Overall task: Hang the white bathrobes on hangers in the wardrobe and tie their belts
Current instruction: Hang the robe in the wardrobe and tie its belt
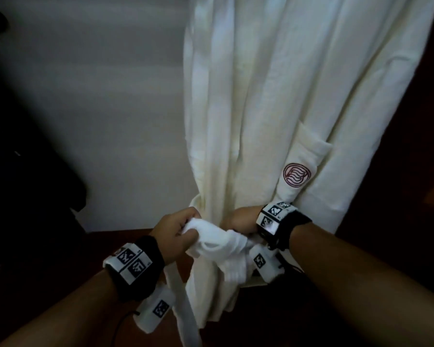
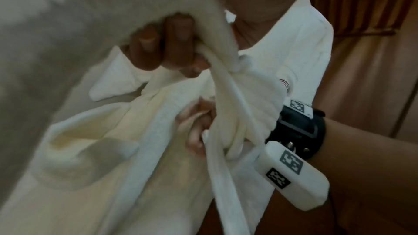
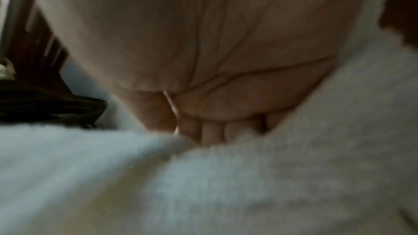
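Note:
A white bathrobe (image 1: 273, 101) hangs in the wardrobe, with a red round emblem (image 1: 297, 175) on its pocket. Its hanger is out of view. At waist height the white belt (image 1: 223, 244) is bunched into a half-formed knot, and one tail (image 1: 183, 304) drops down to the left. My left hand (image 1: 178, 231) grips a loop of the belt left of the knot; its curled fingers (image 2: 162, 49) show in the left wrist view. My right hand (image 1: 243, 219) holds the belt and robe cloth on the right of the knot, fingers (image 3: 212, 131) curled into the fabric (image 3: 203, 185).
A pale wardrobe back wall (image 1: 98, 108) stands left of the robe. Dark wood floor of the wardrobe (image 1: 135, 241) lies below. A dark shape (image 1: 23, 171) fills the left edge, and a dark wooden side (image 1: 411, 171) closes in on the right.

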